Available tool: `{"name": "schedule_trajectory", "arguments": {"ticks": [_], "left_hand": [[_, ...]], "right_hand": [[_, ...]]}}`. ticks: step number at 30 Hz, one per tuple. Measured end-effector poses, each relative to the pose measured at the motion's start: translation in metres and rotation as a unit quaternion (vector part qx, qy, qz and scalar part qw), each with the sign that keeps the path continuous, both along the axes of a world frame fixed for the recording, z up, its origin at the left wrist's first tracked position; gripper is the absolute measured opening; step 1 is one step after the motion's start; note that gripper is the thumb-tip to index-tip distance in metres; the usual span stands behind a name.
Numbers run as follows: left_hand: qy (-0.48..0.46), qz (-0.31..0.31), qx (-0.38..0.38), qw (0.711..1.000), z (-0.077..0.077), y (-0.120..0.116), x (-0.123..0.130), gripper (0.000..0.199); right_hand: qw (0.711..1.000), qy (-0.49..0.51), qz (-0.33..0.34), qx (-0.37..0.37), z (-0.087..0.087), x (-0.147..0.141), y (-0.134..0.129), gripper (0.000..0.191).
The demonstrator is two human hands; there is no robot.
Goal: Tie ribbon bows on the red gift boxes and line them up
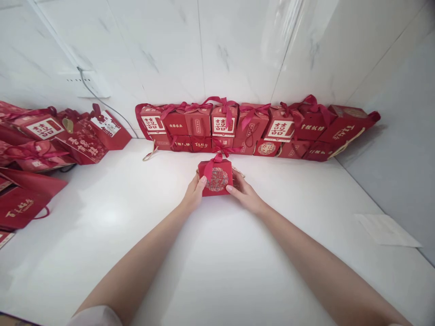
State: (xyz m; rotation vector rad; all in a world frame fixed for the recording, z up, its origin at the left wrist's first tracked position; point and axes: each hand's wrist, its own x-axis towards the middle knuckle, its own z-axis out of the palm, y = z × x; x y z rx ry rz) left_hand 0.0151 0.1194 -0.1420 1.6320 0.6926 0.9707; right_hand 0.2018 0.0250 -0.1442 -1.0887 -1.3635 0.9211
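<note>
Between my two hands is a red gift box (217,181) with a round patterned emblem on its front and a dark pink ribbon bow (215,164) on top. My left hand (195,192) grips its left side, the thumb on the front face. On the opposite side my right hand (245,192) holds it the same way, its other fingers partly hidden behind the box. A light twisted cord shows by the right fingers. Just behind stand stacked red gift boxes (249,129) in two layers, many with bows.
More red boxes and bags (30,158) crowd the left of the white table (217,262). A grey cable (98,97) hangs from a wall socket behind them. Toward the right lies a flat pale sheet (387,230) near the grey side wall (401,149). White marbled tiles (170,40) close off the back.
</note>
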Motion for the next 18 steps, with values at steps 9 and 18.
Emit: {"name": "schedule_trajectory", "arguments": {"ticks": [9, 18], "left_hand": [[-0.097, 0.008, -0.157, 0.983, -0.008, 0.006, 0.004, 0.07], [-0.098, 0.034, -0.155, 0.982, -0.002, 0.005, 0.004, 0.067]], "right_hand": [[0.998, 0.02, 0.067, -0.001, -0.002, 0.009, 0.0, 0.085], [0.999, 0.016, 0.043, 0.003, -0.009, 0.008, 0.004, 0.079]]}}
